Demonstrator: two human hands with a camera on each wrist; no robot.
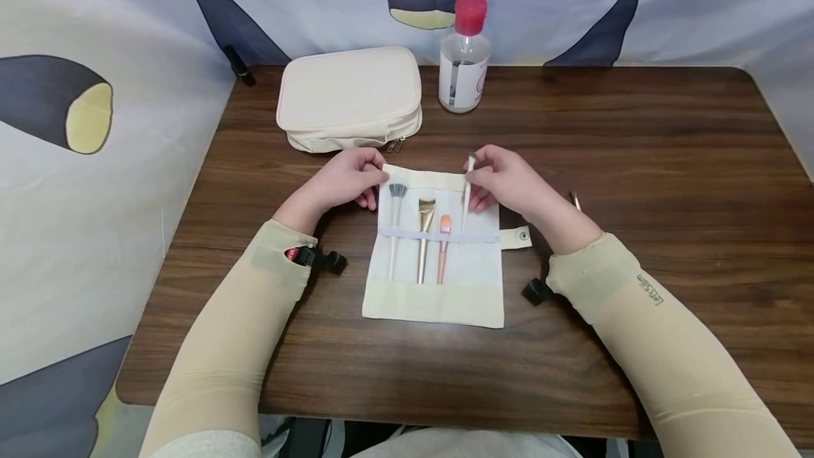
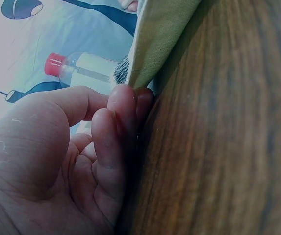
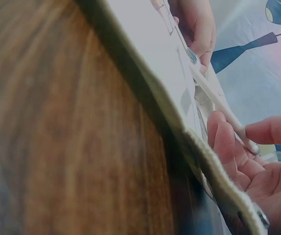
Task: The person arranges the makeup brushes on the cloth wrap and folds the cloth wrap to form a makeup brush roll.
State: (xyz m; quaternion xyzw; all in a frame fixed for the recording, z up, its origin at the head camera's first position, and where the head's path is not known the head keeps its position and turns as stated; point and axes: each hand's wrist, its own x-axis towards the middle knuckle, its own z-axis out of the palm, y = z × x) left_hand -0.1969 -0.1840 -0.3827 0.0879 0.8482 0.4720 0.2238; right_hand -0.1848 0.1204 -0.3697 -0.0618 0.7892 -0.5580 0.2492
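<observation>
A cream brush roll [image 1: 439, 306] lies unfolded on the table, with a pale elastic band across it. My left hand [image 1: 346, 179] pinches its far left corner between thumb and fingers; the left wrist view shows dark bristles just past the fingertips. My right hand [image 1: 509, 182] pinches a slim white makeup brush [image 1: 467, 196] over the roll's right side, its lower part reaching down to the band. Under the band lie a white brush with grey bristles [image 1: 397, 203], a gold flat brush [image 1: 425, 221] and a rose-coloured brush [image 1: 444, 239].
Behind the roll sits a cream zippered case [image 1: 350, 90], and a clear bottle with a red cap [image 1: 470, 16] stands to its right. A snap strap [image 1: 515, 237] sticks out from the roll's right edge. By the right wrist a small brush tip [image 1: 575, 199] shows on the table.
</observation>
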